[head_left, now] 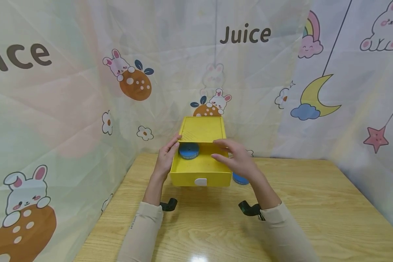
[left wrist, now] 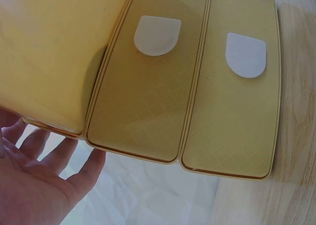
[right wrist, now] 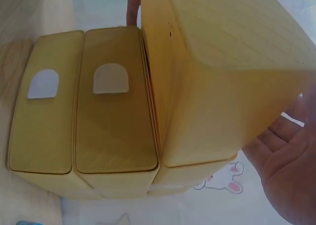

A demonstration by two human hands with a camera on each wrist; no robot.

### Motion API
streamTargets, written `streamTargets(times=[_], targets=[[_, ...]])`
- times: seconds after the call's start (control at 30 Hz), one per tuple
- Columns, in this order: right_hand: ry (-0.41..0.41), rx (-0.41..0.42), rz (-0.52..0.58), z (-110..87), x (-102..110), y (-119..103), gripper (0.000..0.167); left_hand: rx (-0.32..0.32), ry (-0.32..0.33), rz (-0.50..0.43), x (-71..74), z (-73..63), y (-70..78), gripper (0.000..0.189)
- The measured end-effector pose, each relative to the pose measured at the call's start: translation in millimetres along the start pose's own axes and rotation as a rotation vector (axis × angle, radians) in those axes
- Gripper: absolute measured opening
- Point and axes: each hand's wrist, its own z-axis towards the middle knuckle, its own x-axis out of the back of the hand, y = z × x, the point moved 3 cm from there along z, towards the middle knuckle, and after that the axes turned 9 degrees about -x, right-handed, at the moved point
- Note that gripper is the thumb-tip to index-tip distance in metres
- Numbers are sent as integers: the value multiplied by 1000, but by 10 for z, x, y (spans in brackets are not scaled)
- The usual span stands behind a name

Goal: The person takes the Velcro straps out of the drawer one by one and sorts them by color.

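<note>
A yellow drawer cabinet [head_left: 203,128] stands on the table, its top drawer [head_left: 183,179] pulled out toward me. Inside that drawer, at the back left, lies a flat blue roll [head_left: 189,151] with marks along its rim, like a coiled tape measure. My left hand [head_left: 165,158] rests its fingers against the cabinet's left side, and its wrist view shows them fairly straight. Over the drawer's right side, my right hand [head_left: 238,157] has thumb and fingers spread, holding nothing visible. A second blue roll [head_left: 240,179] lies on the table, partly hidden by the right hand and drawer.
Two lower drawers, the middle one [left wrist: 143,96] and the bottom one [left wrist: 232,111], are closed and bear white tabs. The wooden table [head_left: 196,225] reaches a printed cloth backdrop [head_left: 249,91] behind the cabinet and at both sides.
</note>
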Motion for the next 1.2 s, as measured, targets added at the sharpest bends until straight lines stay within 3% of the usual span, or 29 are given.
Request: streamTargets(times=[0.43,0.73,1.2], targets=[[-138,11,-121,122,-121,-107,45,8,4,0,1,5,-15,42],[-264,11,-147,219,-191,-167,49,7,8,18,7,2,-29,42],[-372,-14,-258,320,-276,-257,58,3,5,10,0,11,-15,42]])
